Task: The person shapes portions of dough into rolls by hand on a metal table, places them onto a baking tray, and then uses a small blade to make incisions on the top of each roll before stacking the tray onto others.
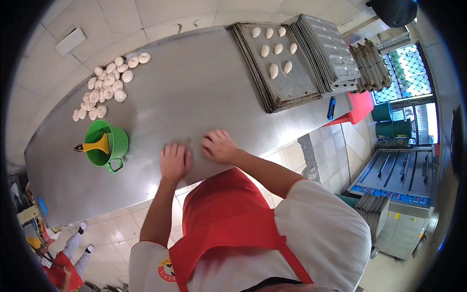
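My left hand [174, 163] rests palm down on the steel table [180, 92], fingers apart and holding nothing visible. My right hand [219, 146] lies to its right, fingers bent and apart on the steel, nothing visible in it. Left of them sits a green plastic mug [118, 143] with a handle and a yellow-and-black utensil [95, 146] in it. Farther back, several pale dough balls [109, 85] form a group at the left. At the back right, a metal tray [292, 82] carries several small oval dough pieces [278, 48].
Stacked trays [331, 48] and a blue-handled tool [331, 108] are at the table's right. Beyond are a red plastic container [359, 104], green bins [394, 129] and an oven [394, 175]. A co-worker [65, 267] in a red apron is at the lower left.
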Demonstrator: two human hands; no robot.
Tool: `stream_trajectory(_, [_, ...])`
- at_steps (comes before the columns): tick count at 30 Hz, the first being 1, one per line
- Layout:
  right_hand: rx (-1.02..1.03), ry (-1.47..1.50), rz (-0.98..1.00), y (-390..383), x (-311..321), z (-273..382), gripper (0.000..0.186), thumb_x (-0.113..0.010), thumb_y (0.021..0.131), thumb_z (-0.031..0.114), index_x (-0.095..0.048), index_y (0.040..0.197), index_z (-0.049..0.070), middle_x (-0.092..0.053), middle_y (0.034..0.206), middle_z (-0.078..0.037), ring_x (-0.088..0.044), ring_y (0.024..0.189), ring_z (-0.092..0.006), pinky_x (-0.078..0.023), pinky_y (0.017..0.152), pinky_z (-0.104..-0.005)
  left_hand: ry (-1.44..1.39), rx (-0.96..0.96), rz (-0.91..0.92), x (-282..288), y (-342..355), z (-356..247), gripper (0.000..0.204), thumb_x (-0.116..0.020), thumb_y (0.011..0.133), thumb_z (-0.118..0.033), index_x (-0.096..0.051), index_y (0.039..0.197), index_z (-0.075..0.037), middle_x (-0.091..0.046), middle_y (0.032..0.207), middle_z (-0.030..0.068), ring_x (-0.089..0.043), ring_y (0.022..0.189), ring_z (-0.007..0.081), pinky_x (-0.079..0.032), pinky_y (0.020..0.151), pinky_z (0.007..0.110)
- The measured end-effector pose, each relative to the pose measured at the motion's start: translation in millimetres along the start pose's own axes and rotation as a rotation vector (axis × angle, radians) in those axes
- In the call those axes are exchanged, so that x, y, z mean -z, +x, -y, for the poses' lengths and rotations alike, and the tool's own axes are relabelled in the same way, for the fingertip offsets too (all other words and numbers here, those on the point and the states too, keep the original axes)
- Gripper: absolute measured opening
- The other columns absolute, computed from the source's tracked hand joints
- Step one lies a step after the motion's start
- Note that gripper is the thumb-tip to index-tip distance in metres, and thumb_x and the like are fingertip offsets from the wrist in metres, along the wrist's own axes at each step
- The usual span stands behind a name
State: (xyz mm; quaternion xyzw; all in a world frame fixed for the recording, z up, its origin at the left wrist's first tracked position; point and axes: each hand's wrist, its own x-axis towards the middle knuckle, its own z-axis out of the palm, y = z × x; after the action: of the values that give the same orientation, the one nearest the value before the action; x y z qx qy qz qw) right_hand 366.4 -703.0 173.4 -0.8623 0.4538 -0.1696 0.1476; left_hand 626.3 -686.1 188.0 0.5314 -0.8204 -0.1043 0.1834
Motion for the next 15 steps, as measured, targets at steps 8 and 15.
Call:
stream_trajectory(8, [-0.050, -0.085, -0.103, 38, 15, -80, 0.023, -0.071, 0.090, 0.027, -0.067, 0.106, 0.011, -0.062, 0.113, -0.013, -0.059, 0.111, -0.0347, -0.047, 0.094, -0.0548, -0.034, 0.070, -0.128, -5, 5, 70, 0.020, -0.065, 0.097, -0.012, -0.068, 0.117, -0.009, -0.066, 0.110, 0.0159, -0.061, 0.104, 0.0363, -0.047, 0.093, 0.053])
stream_trajectory(15, [0.042, -0.056, -0.084, 30, 15, -32, 0.022, -0.071, 0.094, 0.030, -0.067, 0.105, 0.012, -0.061, 0.110, -0.011, -0.060, 0.105, -0.0309, -0.049, 0.095, -0.0504, 0.043, -0.123, 0.020, -20, 65, 23, 0.029, -0.065, 0.096, -0.011, -0.066, 0.125, -0.010, -0.066, 0.112, 0.0145, -0.060, 0.108, 0.0365, -0.048, 0.097, 0.051])
